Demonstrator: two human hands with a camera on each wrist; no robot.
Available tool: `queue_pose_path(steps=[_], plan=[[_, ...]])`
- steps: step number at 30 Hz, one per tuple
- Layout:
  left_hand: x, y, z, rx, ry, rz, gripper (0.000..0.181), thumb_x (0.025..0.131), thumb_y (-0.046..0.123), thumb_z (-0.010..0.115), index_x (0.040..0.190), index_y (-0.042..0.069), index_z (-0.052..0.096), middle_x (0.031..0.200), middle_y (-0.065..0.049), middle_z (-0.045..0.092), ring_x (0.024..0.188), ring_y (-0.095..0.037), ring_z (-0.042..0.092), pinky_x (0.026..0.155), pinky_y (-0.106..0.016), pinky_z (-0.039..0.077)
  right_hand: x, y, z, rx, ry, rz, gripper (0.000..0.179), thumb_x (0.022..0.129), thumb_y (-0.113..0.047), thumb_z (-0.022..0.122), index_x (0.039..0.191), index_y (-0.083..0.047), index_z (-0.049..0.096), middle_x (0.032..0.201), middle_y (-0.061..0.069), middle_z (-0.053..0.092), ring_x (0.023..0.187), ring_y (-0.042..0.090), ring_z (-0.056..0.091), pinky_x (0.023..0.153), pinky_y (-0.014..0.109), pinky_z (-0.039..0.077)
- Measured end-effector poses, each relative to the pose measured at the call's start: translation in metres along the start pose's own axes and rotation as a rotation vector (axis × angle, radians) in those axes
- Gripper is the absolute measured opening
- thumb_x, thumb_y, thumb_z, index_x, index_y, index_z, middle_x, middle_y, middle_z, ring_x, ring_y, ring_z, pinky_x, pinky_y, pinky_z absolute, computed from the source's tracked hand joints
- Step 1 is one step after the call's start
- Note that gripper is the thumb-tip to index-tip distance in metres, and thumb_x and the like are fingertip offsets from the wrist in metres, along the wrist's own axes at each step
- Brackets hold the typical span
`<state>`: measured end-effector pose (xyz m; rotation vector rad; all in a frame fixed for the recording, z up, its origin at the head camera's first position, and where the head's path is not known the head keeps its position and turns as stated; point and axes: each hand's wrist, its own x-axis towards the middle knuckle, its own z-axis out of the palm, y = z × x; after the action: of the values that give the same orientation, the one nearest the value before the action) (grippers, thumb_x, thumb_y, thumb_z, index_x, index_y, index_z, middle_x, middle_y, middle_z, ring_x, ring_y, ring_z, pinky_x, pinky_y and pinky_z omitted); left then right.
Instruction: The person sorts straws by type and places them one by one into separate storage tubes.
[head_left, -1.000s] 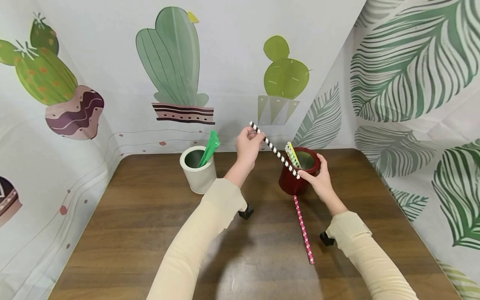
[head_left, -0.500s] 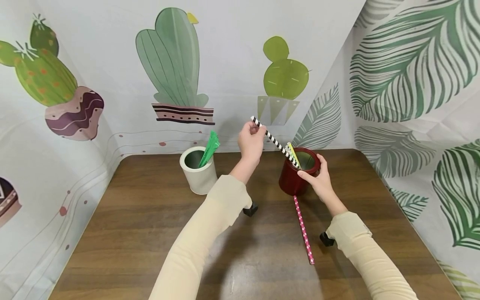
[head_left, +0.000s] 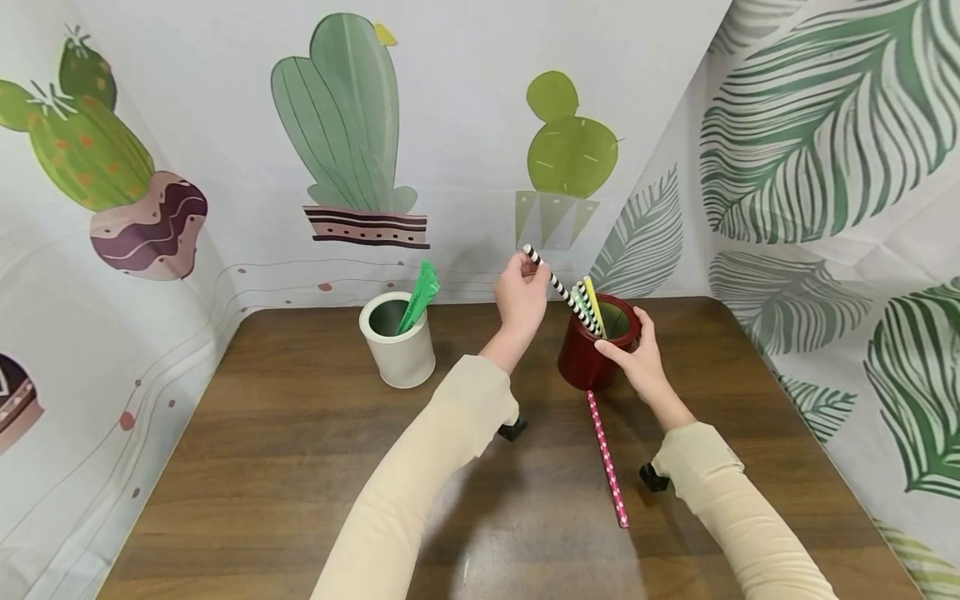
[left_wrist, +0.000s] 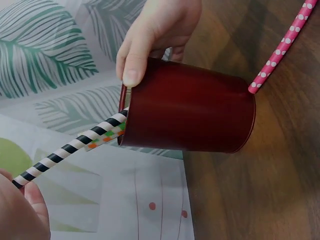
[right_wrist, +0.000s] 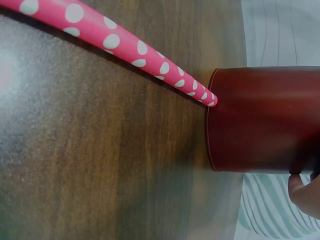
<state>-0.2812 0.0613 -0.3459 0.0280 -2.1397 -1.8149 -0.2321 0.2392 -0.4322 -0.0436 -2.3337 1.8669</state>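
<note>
My left hand [head_left: 522, 296] pinches a black-and-white striped paper straw [head_left: 564, 293] near its upper end. The straw slants down to the right, its lower end inside the mouth of a dark red cup [head_left: 579, 358]. With thumb and fingers on opposite sides of the rim, my right hand [head_left: 642, 363] grips this cup, which stands upright. Several other straws lean in it, among them a yellow one [head_left: 592, 300] and one with green and orange marks [left_wrist: 106, 139]. A pink straw with white dots [head_left: 606, 458] lies on the table, one end at the cup's base.
To the left stands a cream cup [head_left: 403, 358] holding a bunch of green-wrapped sticks [head_left: 422, 293]. The brown wooden table [head_left: 285, 467] ends at a patterned cloth [head_left: 465, 167] behind and at the sides.
My left hand has tilted the striped straw, lowered its end into the red cup and moved right. Straws in the cup now stand a little more upright. My right hand stays put.
</note>
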Motion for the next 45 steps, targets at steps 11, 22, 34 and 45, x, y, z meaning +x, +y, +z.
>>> queue_pose_path(steps=[11, 22, 34, 45], plan=[[-0.009, -0.008, 0.013, 0.082, -0.058, 0.006, 0.016, 0.083, 0.015, 0.058, 0.094, 0.004, 0.061, 0.089, -0.007, 0.067, 0.082, -0.015, 0.065, 0.073, -0.023, 0.048, 0.001, 0.000, -0.001, -0.014, -0.003, 0.002, 0.082, 0.079, -0.009, 0.063, 0.139, -0.003, 0.008, 0.138, 0.015, 0.026, 0.118, 0.023, 0.035, 0.085, 0.012, 0.035], [-0.020, -0.017, 0.021, 0.223, -0.164, 0.000, 0.017, 0.083, 0.022, 0.060, 0.090, 0.007, 0.064, 0.085, -0.004, 0.068, 0.081, -0.014, 0.064, 0.073, -0.026, 0.046, 0.001, 0.000, -0.001, -0.022, -0.008, 0.015, 0.083, 0.079, -0.009, 0.063, 0.139, -0.005, 0.007, 0.140, 0.015, 0.024, 0.120, 0.025, 0.034, 0.093, 0.025, 0.036], [-0.024, -0.027, 0.025, 0.276, -0.266, -0.053, 0.025, 0.085, 0.031, 0.056, 0.095, 0.010, 0.065, 0.087, -0.002, 0.067, 0.084, -0.014, 0.060, 0.072, -0.026, 0.045, 0.001, 0.000, 0.000, 0.009, 0.000, 0.002, 0.082, 0.079, -0.007, 0.063, 0.139, -0.003, 0.008, 0.139, 0.019, 0.024, 0.118, 0.023, 0.034, 0.085, 0.012, 0.034], [-0.029, -0.043, 0.023, 0.235, -0.287, -0.117, 0.027, 0.085, 0.033, 0.055, 0.102, 0.012, 0.060, 0.090, -0.002, 0.067, 0.086, -0.014, 0.061, 0.073, -0.026, 0.046, 0.001, -0.001, -0.001, -0.014, -0.006, 0.002, 0.081, 0.079, -0.008, 0.062, 0.139, -0.004, 0.008, 0.138, 0.017, 0.027, 0.116, 0.019, 0.036, 0.092, 0.023, 0.035]])
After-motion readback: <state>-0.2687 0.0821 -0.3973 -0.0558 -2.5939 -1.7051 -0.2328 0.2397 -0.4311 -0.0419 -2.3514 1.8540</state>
